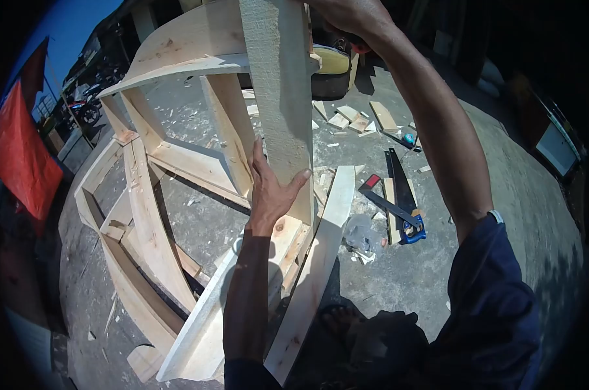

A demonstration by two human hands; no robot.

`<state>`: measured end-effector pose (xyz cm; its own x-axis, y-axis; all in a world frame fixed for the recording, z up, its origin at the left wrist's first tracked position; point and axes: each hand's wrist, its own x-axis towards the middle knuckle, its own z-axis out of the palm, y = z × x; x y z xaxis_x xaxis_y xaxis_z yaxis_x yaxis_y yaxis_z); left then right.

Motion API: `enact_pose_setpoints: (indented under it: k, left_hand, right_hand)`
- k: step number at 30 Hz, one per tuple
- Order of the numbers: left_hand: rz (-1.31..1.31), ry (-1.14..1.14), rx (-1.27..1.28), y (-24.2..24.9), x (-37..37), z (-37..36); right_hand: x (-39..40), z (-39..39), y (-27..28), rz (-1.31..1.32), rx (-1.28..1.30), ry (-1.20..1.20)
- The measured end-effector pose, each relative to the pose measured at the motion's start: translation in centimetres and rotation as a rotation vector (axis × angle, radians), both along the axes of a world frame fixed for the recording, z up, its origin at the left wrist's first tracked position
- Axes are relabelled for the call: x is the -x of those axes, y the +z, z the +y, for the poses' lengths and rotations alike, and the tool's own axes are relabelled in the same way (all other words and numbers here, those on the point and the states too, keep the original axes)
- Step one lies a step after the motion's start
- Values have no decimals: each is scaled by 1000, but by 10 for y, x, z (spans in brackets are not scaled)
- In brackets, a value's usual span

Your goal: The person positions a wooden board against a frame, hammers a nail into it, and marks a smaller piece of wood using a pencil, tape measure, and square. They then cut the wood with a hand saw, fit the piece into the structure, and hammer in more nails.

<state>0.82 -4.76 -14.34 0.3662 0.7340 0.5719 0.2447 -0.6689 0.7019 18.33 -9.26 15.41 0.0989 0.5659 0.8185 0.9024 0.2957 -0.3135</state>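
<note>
You appear to be steadying the board [278, 84] at the right of the wooden frame [145, 201]. Your left hand [273, 198] presses its near end, fingers spread; your right hand's [354, 18] grip, at the far end, cannot be told. The next move calls for even support.
</note>
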Motion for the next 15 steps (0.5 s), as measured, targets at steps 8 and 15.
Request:
enact_pose_setpoints:
  k: [8, 15]
  left_hand:
    - [105, 92, -37, 27, -17, -7]
    - [91, 108, -56, 24, -18, -5]
  right_hand:
    - [-8, 4, -4, 6, 5, 8]
    - [-5, 2, -4, 11, 7, 16]
